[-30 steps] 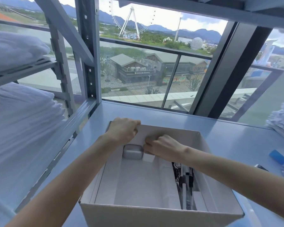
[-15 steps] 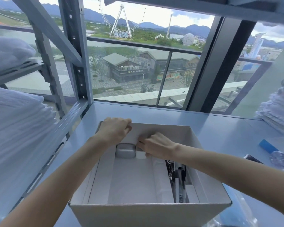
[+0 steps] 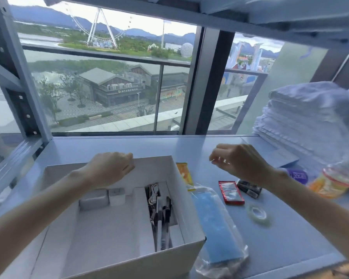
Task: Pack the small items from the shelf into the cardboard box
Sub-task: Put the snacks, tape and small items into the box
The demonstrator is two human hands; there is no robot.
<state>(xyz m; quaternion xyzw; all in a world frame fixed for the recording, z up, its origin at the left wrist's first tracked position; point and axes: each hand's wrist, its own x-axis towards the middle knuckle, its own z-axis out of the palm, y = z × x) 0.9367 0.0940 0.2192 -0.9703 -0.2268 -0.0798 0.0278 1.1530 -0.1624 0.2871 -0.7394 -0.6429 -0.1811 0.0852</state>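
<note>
Head camera looks down at a white cardboard box (image 3: pixel 129 262) sitting on a grey shelf (image 3: pixel 286 238). Just to the right of the box lies a blue pack (image 3: pixel 218 224) in a clear bag, touching the box's right wall. Inside the box, a narrow slot on the right holds pens and white cables (image 3: pixel 159 210). At the back of the box sit a grey case (image 3: pixel 93 199) and a white plug block (image 3: pixel 116 196), side by side.

On the shelf to the right are a clear tape roll (image 3: pixel 258 213), a red packet (image 3: pixel 231 192) and a small black thing (image 3: pixel 249 188). A yellow packet (image 3: pixel 184 174) lies next to the box's far right corner.

The left hand (image 3: pixel 109 170) grips the far wall of the box, fingers curled over the edge. The right hand (image 3: pixel 240 162) is up in the air over the shelf with bent fingers. It is blurry, so I cannot tell if it holds anything.

Farther back on the right is a pile of folded white towels (image 3: pixel 302 121). Behind it all is a big window (image 3: pixel 109 87).
</note>
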